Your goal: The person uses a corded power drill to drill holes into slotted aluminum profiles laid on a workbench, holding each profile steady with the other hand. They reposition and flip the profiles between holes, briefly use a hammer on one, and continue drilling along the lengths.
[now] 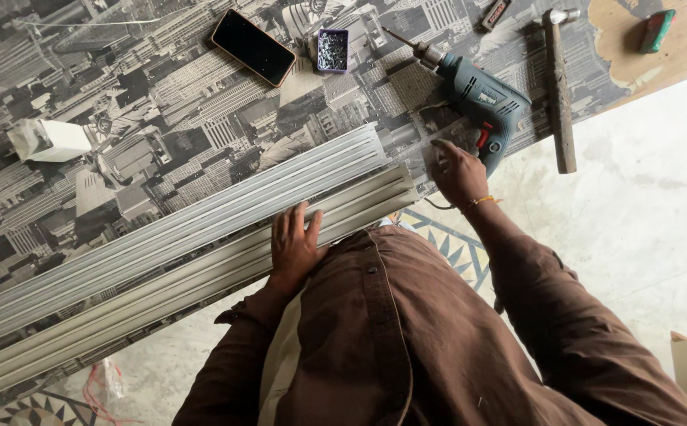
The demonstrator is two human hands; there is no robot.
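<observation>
Grey aluminium rails (177, 237) lie in front of us, long and ribbed, two pieces side by side, running slantwise across the table (162, 102) from the lower left to the middle of the view. Our left hand (294, 241) rests flat on the nearer rail, palm down, the fingers stretched and a little spread; it grips nothing, it only presses on the metal. Our right hand (458, 172) is beyond the right end of the rails, on the table edge, just beside the handle of the blue-green electric drill (481, 99). We see the fingers of this hand bent downward and loosely open, holding nothing, with the fingertips touching the table surface; whether they touch the drill handle, we cannot tell. A thin yellow band is on this wrist.

The drill lies on its side on the table, with its bit pointing to the upper left. Near the bit stands a small purple box (332, 50) with screws inside, and to the left of it a dark phone (253, 47) lies face up. A hammer (558, 87) with a worn wooden handle lies to the right of the drill, well apart from the rails. A white small box (50, 140) stands at the left side of the table. The table top has a black and white city picture printed on it
</observation>
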